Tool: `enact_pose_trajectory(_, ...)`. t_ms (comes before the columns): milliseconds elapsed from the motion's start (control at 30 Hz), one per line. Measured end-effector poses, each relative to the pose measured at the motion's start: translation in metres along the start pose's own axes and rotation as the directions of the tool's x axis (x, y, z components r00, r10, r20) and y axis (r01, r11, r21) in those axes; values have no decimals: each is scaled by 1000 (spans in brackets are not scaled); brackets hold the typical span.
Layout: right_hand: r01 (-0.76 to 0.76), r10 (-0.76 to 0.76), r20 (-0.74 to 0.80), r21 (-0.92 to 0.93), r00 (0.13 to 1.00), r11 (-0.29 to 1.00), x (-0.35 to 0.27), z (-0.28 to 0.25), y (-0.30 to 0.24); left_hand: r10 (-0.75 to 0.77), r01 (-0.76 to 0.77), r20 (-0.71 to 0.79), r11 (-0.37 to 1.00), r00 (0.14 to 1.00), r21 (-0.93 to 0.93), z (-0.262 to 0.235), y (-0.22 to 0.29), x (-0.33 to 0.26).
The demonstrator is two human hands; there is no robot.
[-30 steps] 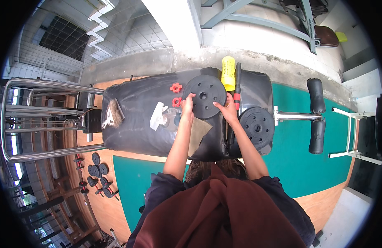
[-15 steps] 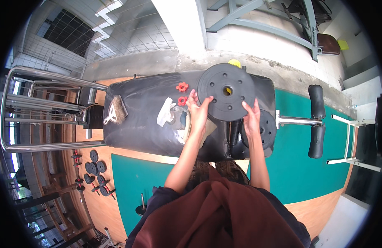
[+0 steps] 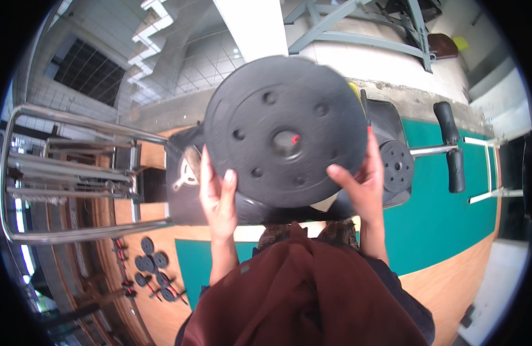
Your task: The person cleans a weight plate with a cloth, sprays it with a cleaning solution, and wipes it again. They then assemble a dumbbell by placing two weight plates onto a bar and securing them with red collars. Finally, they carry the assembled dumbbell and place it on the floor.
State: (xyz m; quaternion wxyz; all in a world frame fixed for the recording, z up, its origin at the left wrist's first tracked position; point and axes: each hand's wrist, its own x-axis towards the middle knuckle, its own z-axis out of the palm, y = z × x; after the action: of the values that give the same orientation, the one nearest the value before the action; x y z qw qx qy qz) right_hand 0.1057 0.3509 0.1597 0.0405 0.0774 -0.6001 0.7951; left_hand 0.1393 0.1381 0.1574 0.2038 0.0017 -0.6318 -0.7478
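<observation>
A large black weight plate (image 3: 286,112) is held up close in front of me, its round face with a centre hole and several small holes turned toward me. My left hand (image 3: 220,199) grips its lower left edge, thumb on the face. On the lower right edge, my right hand (image 3: 364,184) grips it the same way. Through the centre hole a bit of a red star-shaped nut (image 3: 295,139) shows. Left of the plate, a white-handled brush (image 3: 187,172) lies on the black padded bench (image 3: 243,213). The spray bottle is hidden behind the plate.
Another black weight plate (image 3: 396,167) lies on the bench's right end. Beyond are black roller pads (image 3: 444,124) over a green mat (image 3: 444,225). A chrome frame (image 3: 64,232) stands left. Dumbbells and small plates (image 3: 156,265) lie on the floor at lower left.
Both hands have lifted the plate off the bench and brought it nearer to me and leftward. It now looks much larger and covers the spray bottle and most of the red nuts.
</observation>
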Motion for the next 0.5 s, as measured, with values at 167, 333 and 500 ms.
enact_pose_trajectory(167, -189, 177, 147, 78, 973, 979, -24, 98, 62, -194, 192, 16, 977, 981, 90, -124, -11, 0)
enact_pose_trajectory(333, -320, 320, -27, -8, 947, 947, -45, 126, 154, -527, 516, 83, 848, 846, 124, -193, -84, 3)
enact_pose_trajectory(500, -445, 385, -224, -426, 895, 788, -43, 98, 241, -686, 635, 201, 726, 700, 264, -207, -179, 12)
